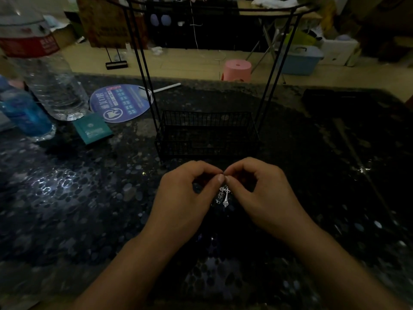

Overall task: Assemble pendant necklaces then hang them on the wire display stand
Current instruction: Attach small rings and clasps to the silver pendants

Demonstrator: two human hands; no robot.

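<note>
- The left hand (pixel 185 193) is bare: no glove, no ring on any finger that shows.
- The right hand (pixel 263 193) is bare too, with no glove and no ring in sight.
- Both wrists are uncovered, with no watch, band or bracelet.
- Both forearms are bare all the way to the near edge of the view; no sleeve or cuff shows on either.
- The one thumbnail that shows clearly, on the left hand, is short and plain, with no polish to be made out in the dim light.
- No marks or tattoos can be told on the hands or forearms.
</note>
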